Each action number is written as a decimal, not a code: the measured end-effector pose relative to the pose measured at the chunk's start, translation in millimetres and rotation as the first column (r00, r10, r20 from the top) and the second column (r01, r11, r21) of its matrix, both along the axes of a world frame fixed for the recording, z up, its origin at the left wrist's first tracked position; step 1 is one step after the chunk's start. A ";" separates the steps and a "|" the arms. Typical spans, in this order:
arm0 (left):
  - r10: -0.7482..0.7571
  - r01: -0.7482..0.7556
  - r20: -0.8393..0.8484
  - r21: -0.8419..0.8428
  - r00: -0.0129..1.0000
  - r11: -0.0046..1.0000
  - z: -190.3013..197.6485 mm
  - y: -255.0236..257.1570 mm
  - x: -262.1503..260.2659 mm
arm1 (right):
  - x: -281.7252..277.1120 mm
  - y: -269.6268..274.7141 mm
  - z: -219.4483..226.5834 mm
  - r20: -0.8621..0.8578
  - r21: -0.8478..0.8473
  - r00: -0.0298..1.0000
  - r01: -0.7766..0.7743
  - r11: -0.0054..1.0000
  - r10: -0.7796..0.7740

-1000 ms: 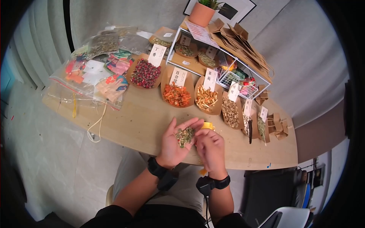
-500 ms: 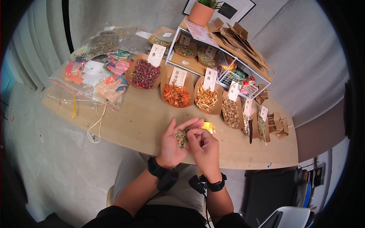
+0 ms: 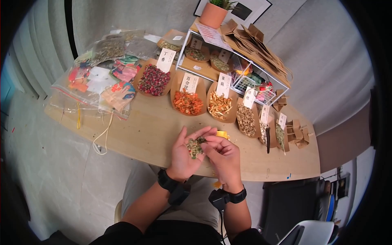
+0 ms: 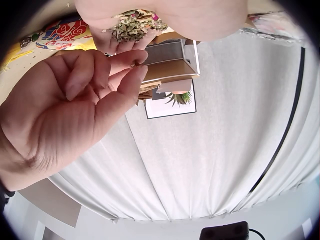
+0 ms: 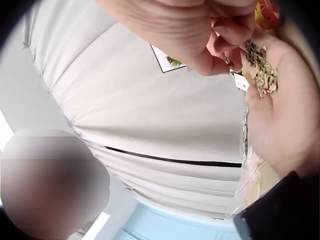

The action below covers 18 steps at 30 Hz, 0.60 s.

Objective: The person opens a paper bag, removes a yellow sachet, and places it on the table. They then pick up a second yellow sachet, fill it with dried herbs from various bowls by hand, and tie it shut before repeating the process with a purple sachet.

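My left hand [image 3: 184, 157] is palm up, its fingers extended, with a heap of mixed dried herbs [image 3: 194, 147] lying in the palm. Beside it, my right hand [image 3: 223, 161] has thumb and forefinger together at the heap's edge. A tiny dark bit of dried herb [image 4: 134, 64] shows between those fingertips in the left wrist view; its exact kind is too small to tell. Green and tan flakes with a few pink specks make up the heap [image 5: 262, 70] in the right wrist view. Behind the right hand lies a yellow pouch [image 4: 65, 36] with red and blue patterning, partly hidden.
Labelled paper trays of red buds [image 3: 154, 80], orange petals [image 3: 188, 102], pale yellow pieces [image 3: 219, 105] and tan chips [image 3: 246, 121] line the table's back. Plastic bags [image 3: 98, 77] lie left. A white-framed shelf [image 3: 185, 49] holds more trays, with brown paper bags [image 3: 257, 49] on top.
My right hand moved left over the herbs in the left palm, then drew slightly back right with its fingertips pinched. The left hand stays nearly still under the heap.
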<state>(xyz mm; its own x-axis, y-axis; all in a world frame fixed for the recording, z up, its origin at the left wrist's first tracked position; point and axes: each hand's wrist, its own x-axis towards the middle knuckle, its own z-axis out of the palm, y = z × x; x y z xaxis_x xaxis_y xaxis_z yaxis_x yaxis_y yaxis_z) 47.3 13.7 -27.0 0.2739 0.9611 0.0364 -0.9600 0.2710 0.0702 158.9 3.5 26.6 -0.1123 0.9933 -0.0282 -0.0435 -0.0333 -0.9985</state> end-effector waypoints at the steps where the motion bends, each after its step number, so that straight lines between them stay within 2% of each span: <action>1: 0.002 -0.002 0.005 0.011 1.000 1.000 -0.5 -0.4 -0.1 | -0.9 -0.7 0.6 0.035 0.007 0.999 -0.002 1.000 0.002; 3: 0.009 -0.009 0.007 0.006 1.000 1.000 -1.1 -0.5 0.5 | -1.7 -2.1 2.1 0.104 0.020 0.995 -0.007 1.000 0.005; 6: 0.023 -0.022 0.011 -0.025 1.000 0.999 -2.4 1.0 1.9 | 5.5 -1.3 2.2 -0.128 -0.105 0.991 0.011 0.994 -0.025; 9: 0.029 -0.028 0.034 -0.028 0.999 0.999 -3.3 2.0 3.1 | 16.3 0.8 0.5 -0.354 -0.148 0.935 -0.071 0.986 0.014; 12: 0.038 -0.037 0.046 -0.027 0.998 0.999 -1.5 0.9 4.1 | 27.6 2.2 -1.6 -0.420 -0.176 0.906 -0.135 0.975 0.050; 15: 0.042 -0.042 0.041 -0.016 0.998 0.999 -2.7 0.7 3.9 | 30.5 0.4 -0.4 -0.356 -0.205 0.933 -0.016 0.979 -0.059; 18: 0.050 -0.049 0.054 -0.029 0.997 0.998 0.5 -0.5 3.2 | 47.4 17.5 9.4 -0.423 -0.207 0.891 0.079 0.975 -0.162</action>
<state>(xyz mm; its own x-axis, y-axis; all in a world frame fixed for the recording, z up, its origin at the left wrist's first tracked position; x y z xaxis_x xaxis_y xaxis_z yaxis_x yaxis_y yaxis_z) 50.5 13.2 -26.5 0.2242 0.9743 0.0232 -0.9745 0.2240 0.0099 206.4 20.9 36.0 -0.0341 0.9826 -0.1828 -0.4871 -0.1761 -0.8554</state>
